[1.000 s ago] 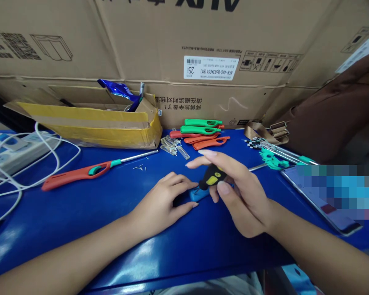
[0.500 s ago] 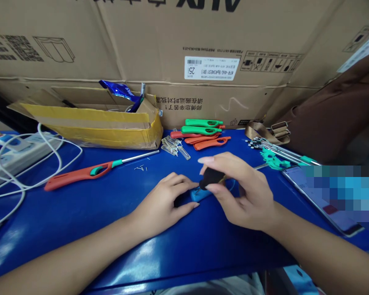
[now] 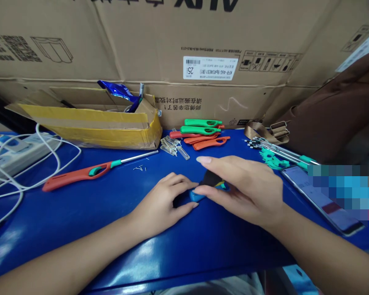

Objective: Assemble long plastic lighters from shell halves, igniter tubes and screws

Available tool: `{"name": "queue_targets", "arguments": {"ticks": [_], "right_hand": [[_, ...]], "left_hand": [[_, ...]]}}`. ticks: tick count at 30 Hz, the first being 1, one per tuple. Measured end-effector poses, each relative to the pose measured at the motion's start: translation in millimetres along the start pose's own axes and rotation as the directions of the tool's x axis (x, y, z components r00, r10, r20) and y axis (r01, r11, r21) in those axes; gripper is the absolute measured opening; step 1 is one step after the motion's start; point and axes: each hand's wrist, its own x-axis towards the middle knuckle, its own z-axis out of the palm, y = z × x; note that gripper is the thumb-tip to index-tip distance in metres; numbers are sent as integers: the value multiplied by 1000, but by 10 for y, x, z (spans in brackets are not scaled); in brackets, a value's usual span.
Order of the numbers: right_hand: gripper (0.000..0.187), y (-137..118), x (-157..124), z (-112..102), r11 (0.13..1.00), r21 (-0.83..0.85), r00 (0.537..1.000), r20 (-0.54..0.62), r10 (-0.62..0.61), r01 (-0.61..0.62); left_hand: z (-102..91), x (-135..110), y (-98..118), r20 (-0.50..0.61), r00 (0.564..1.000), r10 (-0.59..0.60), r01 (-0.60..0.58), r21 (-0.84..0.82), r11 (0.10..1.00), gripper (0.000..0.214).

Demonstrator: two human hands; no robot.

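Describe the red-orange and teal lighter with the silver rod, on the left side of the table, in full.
The red-orange, plastic-looking lighter has a long handle with an elongated opening, in which a teal trigger sits. A teal collar joins the handle to a slim, silver, metal-looking rod. It looks fully assembled. It lies on the glossy blue table, slanted, its rod pointing right and slightly away from the person. The left hand is apart from it.
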Motion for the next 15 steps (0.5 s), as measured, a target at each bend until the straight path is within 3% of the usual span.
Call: {"name": "queue_targets", "arguments": {"ticks": [2,5,7,11,13,15], "right_hand": [[45,10,9,-30,1000,14,998,60,5,-6],[51,11,11,-40,982,177,991,125,49,-71],[49,13,12,-25,973,220,994,97,55,-75],[41,31,1,9,997,69,999,-48,23,-19],[43,41,-15,16,997,75,1000,-19,3,-1],[49,43,-25,19,980,197,997,67,25,-37]], "left_hand": [[-1,0,3,-1,1000,-6,6,12,1000,24],[-2,-1,-2,-5,1000,-2,2,33,999,28],[-1,-2,-6,-9,1000,-1,2,34,999,29],[-1,-2,-5,-1,1000,-3,3,18,1000,21],[-3,-3,0,-5,1000,0,0,25,1000,21],[-4,-4,2,-13,1000,-5,5,35,999,24]]}}
